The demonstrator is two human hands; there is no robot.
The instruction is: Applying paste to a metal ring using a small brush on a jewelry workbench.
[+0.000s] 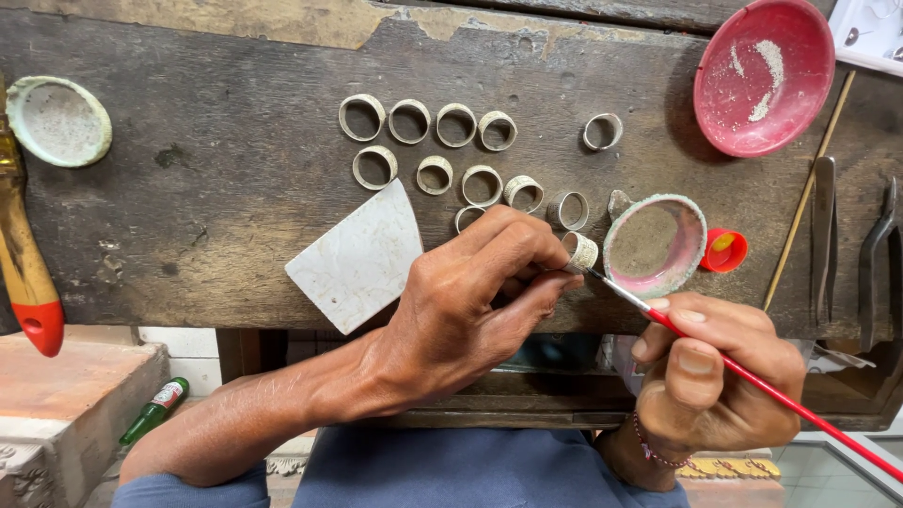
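A: Where is the ring (580,250) sitting right now?

B: It is being pinched at the fingertips of the left hand (475,292), poking out just past them toward the right, above the front edge of the wooden bench (226,188). The fingers are curling tightly around it, so the hold is narrow and closed on the band.

A: And the other hand?

B: The right hand (710,372) is gripping a thin red-handled brush (752,381) like a pen, thumb and fingers closed on the shaft. The dark tip is reaching up-left and touching the ring's lower edge, so the ring is lying just beyond the brush hand, between the two hands.

A: What is lying around them?

B: Just beside the ring, to the right, a small round dish with a pinkish rim (656,246) is sitting, and a red bottle cap (725,250) is resting against its far side. Behind the left hand, more rings (428,120) are lying in two rows, and a white broken tile (362,259) is lying to the left. A red bowl with white powder (764,75) is standing at the far right corner, with metal tools (825,235) below it.
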